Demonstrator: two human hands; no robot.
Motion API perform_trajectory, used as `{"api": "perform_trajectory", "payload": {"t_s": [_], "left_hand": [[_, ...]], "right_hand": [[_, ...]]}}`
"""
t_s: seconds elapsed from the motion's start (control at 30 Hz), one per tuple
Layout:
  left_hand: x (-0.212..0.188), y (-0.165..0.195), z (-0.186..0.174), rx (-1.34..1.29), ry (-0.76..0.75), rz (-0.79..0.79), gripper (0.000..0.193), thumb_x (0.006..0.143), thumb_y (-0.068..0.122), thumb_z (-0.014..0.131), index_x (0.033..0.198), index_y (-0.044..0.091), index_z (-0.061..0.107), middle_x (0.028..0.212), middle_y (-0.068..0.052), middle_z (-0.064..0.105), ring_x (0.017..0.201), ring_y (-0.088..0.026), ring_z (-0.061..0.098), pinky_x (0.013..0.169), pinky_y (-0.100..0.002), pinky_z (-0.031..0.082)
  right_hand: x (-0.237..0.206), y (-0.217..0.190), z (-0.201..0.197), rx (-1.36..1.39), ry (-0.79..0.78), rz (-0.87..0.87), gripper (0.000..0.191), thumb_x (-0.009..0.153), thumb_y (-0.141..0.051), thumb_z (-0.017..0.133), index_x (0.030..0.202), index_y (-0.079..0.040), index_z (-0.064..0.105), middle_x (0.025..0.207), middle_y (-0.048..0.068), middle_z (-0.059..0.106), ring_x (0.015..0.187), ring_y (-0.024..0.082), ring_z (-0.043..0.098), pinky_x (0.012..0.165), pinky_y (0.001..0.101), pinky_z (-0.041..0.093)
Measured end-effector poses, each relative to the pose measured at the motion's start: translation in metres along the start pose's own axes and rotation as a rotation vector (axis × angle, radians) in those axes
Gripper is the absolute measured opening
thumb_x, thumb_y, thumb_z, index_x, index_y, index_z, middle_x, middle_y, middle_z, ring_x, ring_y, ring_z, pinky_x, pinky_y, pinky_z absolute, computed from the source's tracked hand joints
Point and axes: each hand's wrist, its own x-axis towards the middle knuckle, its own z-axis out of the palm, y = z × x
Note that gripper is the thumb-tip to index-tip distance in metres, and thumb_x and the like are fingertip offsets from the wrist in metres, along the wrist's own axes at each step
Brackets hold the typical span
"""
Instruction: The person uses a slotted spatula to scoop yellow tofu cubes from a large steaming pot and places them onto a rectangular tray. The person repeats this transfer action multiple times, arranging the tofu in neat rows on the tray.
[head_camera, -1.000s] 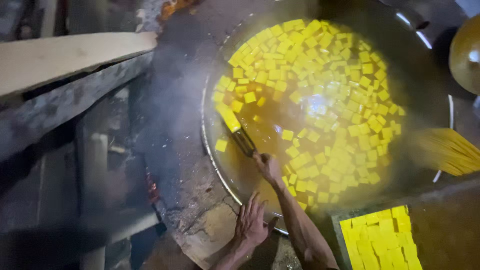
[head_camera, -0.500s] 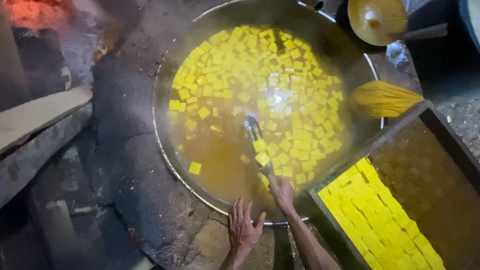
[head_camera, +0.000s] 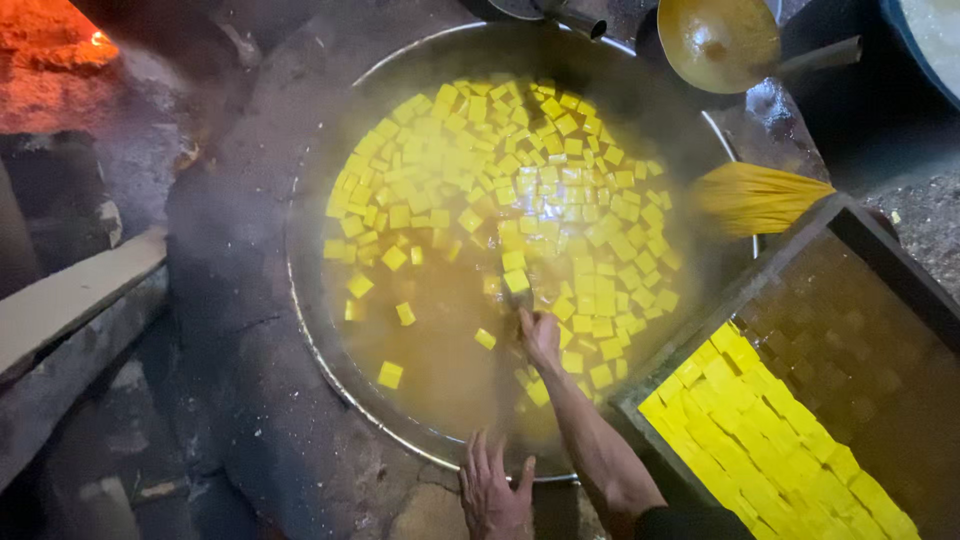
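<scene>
- Right now your right hand (head_camera: 540, 338) grips a tool (head_camera: 517, 290) over the wok (head_camera: 320, 330), lifting one yellow cube (head_camera: 516, 281).
- Left hand (head_camera: 493, 490), fingers spread, rests flat on the wok's near rim.
- Tray (head_camera: 745, 285) of cubes sits right.

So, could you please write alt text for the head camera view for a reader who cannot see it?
A person's right hand holds a tool among yellow cubes floating in a big steaming pan, while the left hand rests flat on its near edge. A wooden tray of yellow cubes sits to the right.
</scene>
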Motion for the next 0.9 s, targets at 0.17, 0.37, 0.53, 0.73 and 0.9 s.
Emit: {"api": "perform_trajectory", "payload": {"t_s": [0.17,0.37,0.53,0.73,0.9], "left_hand": [[0.002,0.006,0.0,0.042,-0.027,-0.059,0.066,0.084,0.056,0.069,0.135,0.015,0.06,0.159,-0.014,0.039,0.145,-0.032,0.032,0.112,-0.058,0.028],[-0.008,-0.003,0.011,-0.012,0.002,-0.062,0.067,0.083,0.054,0.068,0.136,0.013,0.062,0.16,-0.011,0.04,0.144,-0.031,0.036,0.113,-0.053,0.032],[-0.02,-0.024,0.037,0.196,0.008,-0.037,0.068,0.094,0.057,0.06,0.139,0.006,0.056,0.152,-0.017,0.045,0.142,-0.034,0.042,0.117,-0.05,0.038],[-0.021,0.035,0.06,0.013,0.179,0.14,0.056,0.092,0.046,0.062,0.132,0.007,0.062,0.148,-0.017,0.051,0.136,-0.037,0.046,0.111,-0.053,0.035],[-0.01,0.153,0.081,-0.229,0.376,0.505,0.044,0.092,0.03,0.072,0.126,0.005,0.063,0.142,-0.019,0.055,0.137,-0.038,0.048,0.115,-0.053,0.035]], "right_hand": [[0.017,-0.019,0.01,0.039,0.03,-0.139,0.04,0.099,-0.037,0.068,0.1,0.002,0.074,0.074,0.007,0.073,0.064,0.014,0.067,0.061,0.032,0.053],[-0.034,-0.022,-0.034,0.488,-0.047,-0.119,0.036,0.097,-0.034,0.067,0.104,0.0,0.071,0.075,0.007,0.071,0.059,0.013,0.064,0.054,0.0302,0.051],[-0.083,0.017,-0.18,0.6,-0.018,-0.222,0.038,0.104,-0.035,0.066,0.103,0.003,0.071,0.076,0.005,0.067,0.061,0.01,0.06,0.056,0.0278,0.05],[-0.147,0.086,-0.424,-0.03,0.192,-0.256,0.037,0.095,-0.036,0.069,0.111,-0.003,0.075,0.077,0.009,0.074,0.06,0.012,0.066,0.055,0.0305,0.055],[-0.182,0.134,-0.553,-0.375,0.295,-0.095,0.044,0.094,-0.044,0.068,0.113,-0.005,0.077,0.087,0.013,0.079,0.063,0.019,0.073,0.065,0.0346,0.057]]}}
